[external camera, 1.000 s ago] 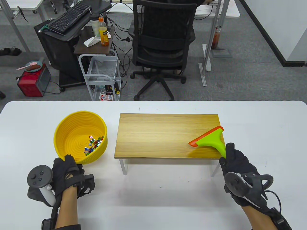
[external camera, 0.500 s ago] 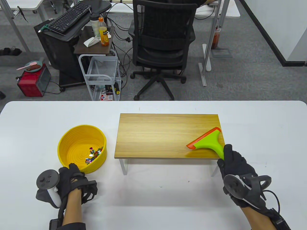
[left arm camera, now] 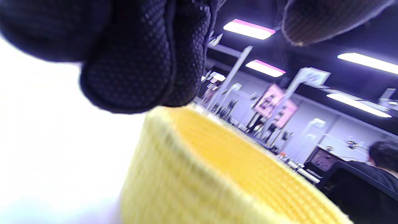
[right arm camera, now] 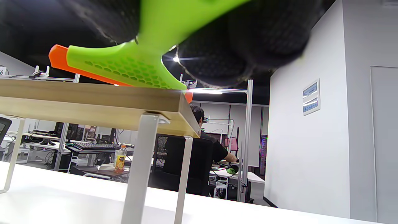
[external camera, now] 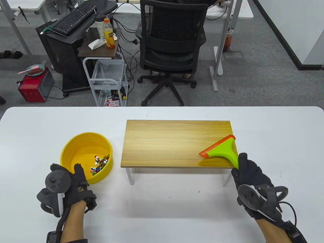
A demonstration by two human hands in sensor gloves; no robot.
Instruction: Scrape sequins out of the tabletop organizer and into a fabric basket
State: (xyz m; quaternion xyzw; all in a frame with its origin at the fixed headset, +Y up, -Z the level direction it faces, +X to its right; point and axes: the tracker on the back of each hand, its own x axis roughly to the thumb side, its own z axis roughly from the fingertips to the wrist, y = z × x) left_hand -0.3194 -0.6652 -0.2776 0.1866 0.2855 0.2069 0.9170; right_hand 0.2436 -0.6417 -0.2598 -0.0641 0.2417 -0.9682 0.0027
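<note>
A yellow fabric basket (external camera: 76, 149) stands upright on the white table, left of the wooden tabletop organizer (external camera: 172, 141); colourful sequins (external camera: 100, 162) lie in it. My left hand (external camera: 66, 167) is at the basket's near rim, thumb and fingers (left arm camera: 133, 62) spread apart over the rim (left arm camera: 217, 161). My right hand (external camera: 240, 164) grips the green handle of a scraper (external camera: 222, 149). Its orange blade lies on the organizer's front right part. From below, the right wrist view shows the scraper (right arm camera: 133, 68) on the wooden top (right arm camera: 93, 99).
The organizer stands on white metal legs (external camera: 129, 176). The white table (external camera: 162, 202) stretches in front of it and to both sides. A black office chair (external camera: 172, 50) and a wire cart (external camera: 108, 81) stand beyond the far edge.
The basket went from tilted to upright on the table, and my left hand loosened at its rim. The scraper and my right hand shifted only slightly.
</note>
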